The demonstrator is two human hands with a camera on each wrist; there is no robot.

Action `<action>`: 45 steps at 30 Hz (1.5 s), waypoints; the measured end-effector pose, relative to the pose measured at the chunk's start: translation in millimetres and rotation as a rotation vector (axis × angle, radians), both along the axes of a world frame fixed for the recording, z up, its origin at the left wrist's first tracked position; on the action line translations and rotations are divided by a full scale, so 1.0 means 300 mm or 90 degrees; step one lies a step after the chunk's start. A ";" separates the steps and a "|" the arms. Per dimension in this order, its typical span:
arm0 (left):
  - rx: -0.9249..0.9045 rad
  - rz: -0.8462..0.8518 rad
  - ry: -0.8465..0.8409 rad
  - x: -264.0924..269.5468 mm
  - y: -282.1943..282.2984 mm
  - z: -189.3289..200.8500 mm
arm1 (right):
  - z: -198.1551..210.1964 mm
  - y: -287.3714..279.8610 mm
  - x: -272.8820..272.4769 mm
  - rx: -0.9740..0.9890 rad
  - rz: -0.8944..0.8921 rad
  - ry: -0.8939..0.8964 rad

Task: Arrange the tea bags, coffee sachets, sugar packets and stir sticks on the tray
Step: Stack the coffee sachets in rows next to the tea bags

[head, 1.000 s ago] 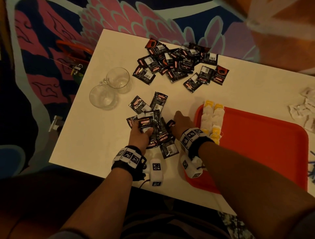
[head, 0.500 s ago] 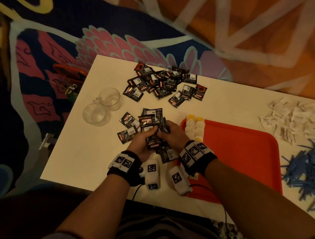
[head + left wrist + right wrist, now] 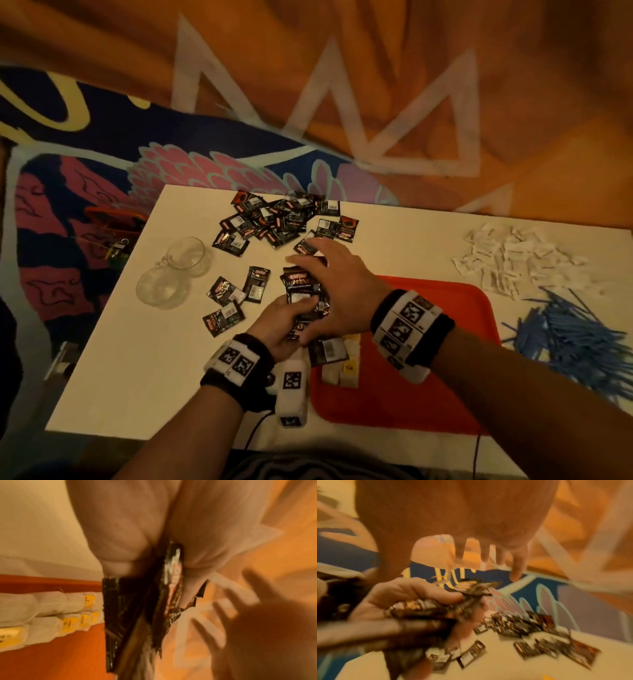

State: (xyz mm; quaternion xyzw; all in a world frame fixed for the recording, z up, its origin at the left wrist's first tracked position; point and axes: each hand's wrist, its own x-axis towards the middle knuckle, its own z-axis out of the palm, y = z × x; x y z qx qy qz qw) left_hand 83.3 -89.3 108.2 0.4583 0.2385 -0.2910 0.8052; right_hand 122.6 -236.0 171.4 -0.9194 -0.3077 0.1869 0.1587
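My left hand [image 3: 284, 325] grips a stack of black coffee sachets [image 3: 301, 291] just left of the red tray [image 3: 428, 394]; the left wrist view shows the stack [image 3: 137, 608] pinched between thumb and fingers. My right hand [image 3: 332, 274] hovers over the stack with fingers straight and spread, holding nothing; the right wrist view shows the spread fingers [image 3: 517, 566]. Tea bags [image 3: 342, 370] with yellow tags lie in rows at the tray's left edge, partly hidden by my hands. White sugar packets [image 3: 513, 260] and blue stir sticks [image 3: 575, 335] lie right of the tray.
A large heap of coffee sachets [image 3: 284, 219] lies at the table's far side, with three loose ones [image 3: 236, 298] left of my hands. Two glass cups [image 3: 174, 270] stand near the white table's left edge [image 3: 113, 301]. A patterned rug surrounds the table.
The left hand has lifted the gathered sachet stack off the table. The right hand has let go of it and opened above it. The camera has tilted up, bringing sugar packets and stir sticks fully into view.
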 end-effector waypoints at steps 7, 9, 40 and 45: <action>0.003 -0.085 -0.022 0.000 -0.140 0.119 | 0.064 -0.069 -0.017 -0.267 0.102 0.068; -0.019 -0.061 -0.024 0.000 -0.162 0.138 | 0.071 -0.089 -0.026 -0.251 0.091 0.032; 0.073 -0.044 -0.084 0.026 -0.264 0.190 | 0.090 -0.211 -0.108 -0.201 0.020 -0.007; -0.029 -0.013 -0.065 0.041 -0.243 0.196 | 0.099 -0.219 -0.089 -0.156 0.015 -0.125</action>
